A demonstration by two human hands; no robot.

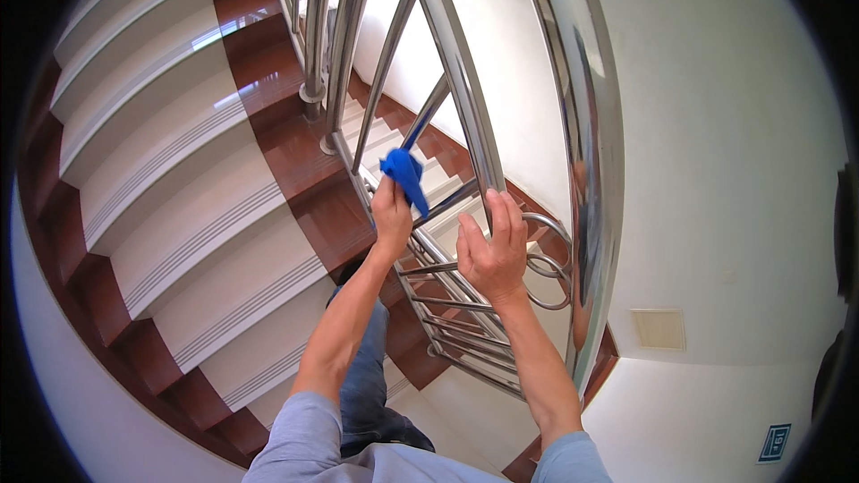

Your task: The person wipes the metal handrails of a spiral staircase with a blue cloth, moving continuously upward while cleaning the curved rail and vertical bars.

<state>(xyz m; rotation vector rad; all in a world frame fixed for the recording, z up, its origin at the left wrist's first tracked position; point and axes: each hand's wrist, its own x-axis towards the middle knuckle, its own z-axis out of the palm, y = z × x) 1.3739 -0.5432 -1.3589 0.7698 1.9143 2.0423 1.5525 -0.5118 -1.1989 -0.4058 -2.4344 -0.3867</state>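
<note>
My left hand (392, 216) pinches a bunched blue cloth (404, 175) against a slim slanted metal bar of the stair railing. Part of the cloth hangs down on its right side, slightly blurred. To the right, my right hand (494, 249) is at a thicker shiny railing post (461, 80), its fingers bent around the post's lower part and its thumb to the left. The hand hides where the post continues below. Both hands are at about the same height, apart from each other.
Pale steps (188, 152) with red-brown borders rise on the left. A wide polished handrail (595, 152) curves down on the right, beside metal rings (548, 279). Lower steps (380, 139) show through the bars. A white wall (716, 170) carries a beige panel (658, 329) and a small sign (774, 444).
</note>
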